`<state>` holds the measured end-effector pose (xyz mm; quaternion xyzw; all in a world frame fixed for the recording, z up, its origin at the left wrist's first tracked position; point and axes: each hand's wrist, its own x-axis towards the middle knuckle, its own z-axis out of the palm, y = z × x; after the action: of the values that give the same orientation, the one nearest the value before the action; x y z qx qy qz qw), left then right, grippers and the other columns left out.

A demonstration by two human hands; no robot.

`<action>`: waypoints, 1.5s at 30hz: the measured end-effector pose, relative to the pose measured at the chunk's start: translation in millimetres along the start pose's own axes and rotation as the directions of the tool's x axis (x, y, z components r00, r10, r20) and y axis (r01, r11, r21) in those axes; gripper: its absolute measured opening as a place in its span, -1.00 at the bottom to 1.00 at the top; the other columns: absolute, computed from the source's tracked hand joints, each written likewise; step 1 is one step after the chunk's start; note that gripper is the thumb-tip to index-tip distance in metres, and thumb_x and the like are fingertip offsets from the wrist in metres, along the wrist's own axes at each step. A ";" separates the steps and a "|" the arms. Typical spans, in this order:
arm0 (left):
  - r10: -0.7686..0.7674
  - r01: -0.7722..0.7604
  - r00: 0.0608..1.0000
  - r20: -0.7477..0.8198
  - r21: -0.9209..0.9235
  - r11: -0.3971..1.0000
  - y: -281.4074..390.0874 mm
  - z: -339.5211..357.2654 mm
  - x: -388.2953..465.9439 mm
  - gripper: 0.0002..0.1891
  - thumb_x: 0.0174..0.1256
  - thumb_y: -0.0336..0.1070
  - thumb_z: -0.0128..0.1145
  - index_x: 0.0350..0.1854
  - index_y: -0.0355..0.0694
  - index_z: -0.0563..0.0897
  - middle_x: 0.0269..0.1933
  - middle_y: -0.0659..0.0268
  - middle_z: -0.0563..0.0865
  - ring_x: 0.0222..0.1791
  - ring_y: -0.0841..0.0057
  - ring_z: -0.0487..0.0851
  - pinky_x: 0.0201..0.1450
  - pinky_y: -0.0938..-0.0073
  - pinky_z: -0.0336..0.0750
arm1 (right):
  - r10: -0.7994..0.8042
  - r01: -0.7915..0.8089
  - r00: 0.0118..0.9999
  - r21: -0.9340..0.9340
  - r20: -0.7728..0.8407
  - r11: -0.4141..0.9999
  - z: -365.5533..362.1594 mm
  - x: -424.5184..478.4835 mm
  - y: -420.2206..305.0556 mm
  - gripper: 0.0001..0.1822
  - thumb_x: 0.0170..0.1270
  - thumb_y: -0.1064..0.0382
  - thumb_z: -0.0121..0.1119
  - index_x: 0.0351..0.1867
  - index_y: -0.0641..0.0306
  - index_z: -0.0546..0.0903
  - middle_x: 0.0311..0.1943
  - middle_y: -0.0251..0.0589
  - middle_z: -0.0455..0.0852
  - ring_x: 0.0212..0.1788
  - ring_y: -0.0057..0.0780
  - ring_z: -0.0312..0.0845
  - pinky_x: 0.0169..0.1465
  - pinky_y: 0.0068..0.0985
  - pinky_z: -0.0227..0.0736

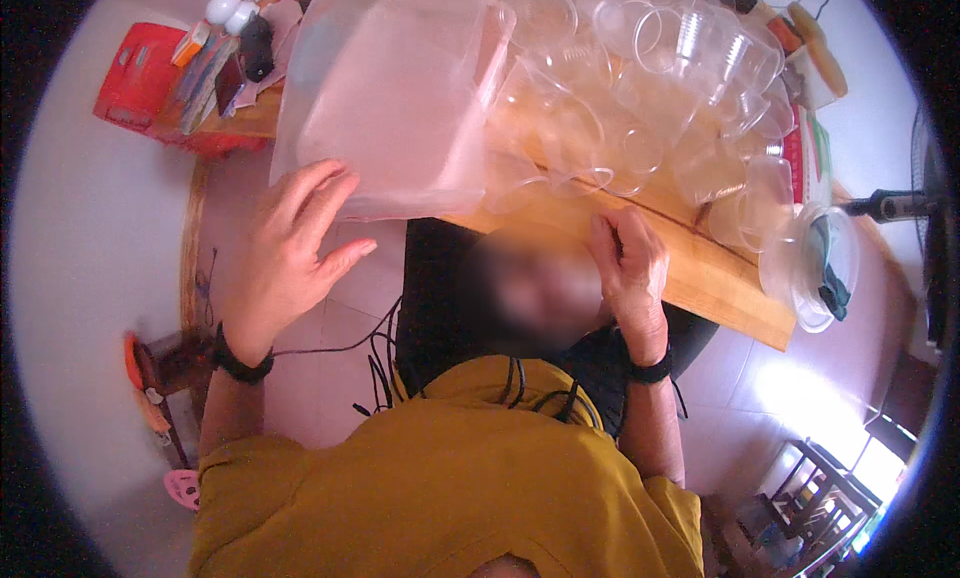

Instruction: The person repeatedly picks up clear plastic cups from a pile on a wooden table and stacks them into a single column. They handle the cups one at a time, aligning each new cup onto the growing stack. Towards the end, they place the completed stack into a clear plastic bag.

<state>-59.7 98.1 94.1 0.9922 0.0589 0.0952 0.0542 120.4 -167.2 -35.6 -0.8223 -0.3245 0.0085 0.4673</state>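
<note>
A stack of translucent plastic bags or sheets (390,90) lies on the wooden table, its near end reaching over the front edge. My left hand (296,240) is at the stack's near left corner, fingers apart, with nothing seen in it. Many clear plastic cups (637,75) lie heaped and tipped over to the right of the stack. At the table's front edge, nearer me than the cups, my right hand (630,255) has its fingers curled in; whether something thin is between them cannot be made out.
The wooden table's front edge (735,300) runs down to the right. A clear round tub (810,278) with a dark green cloth stands at its right end. A red box (139,75) and small items are at the far left. Black cables (382,353) hang near my lap; a fan is at right.
</note>
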 end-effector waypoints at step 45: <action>-0.398 0.248 0.600 -0.694 -0.311 0.917 -40.8 -174.9 15.7 -0.59 0.47 -0.21 0.05 0.27 -0.28 0.54 0.23 0.16 0.59 0.14 0.32 0.59 0.19 0.35 0.45 | 0.023 -0.084 0.968 0.234 0.251 0.969 -47.6 8.8 -21.7 -0.92 0.24 0.42 0.23 -0.27 0.38 0.62 -0.40 0.01 0.62 -0.36 0.00 0.60 -0.27 -0.27 0.51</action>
<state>-82.9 157.3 262.8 0.8282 0.2459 0.4859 0.1321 131.1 -191.2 10.6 -0.7599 -0.3543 0.1630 0.5200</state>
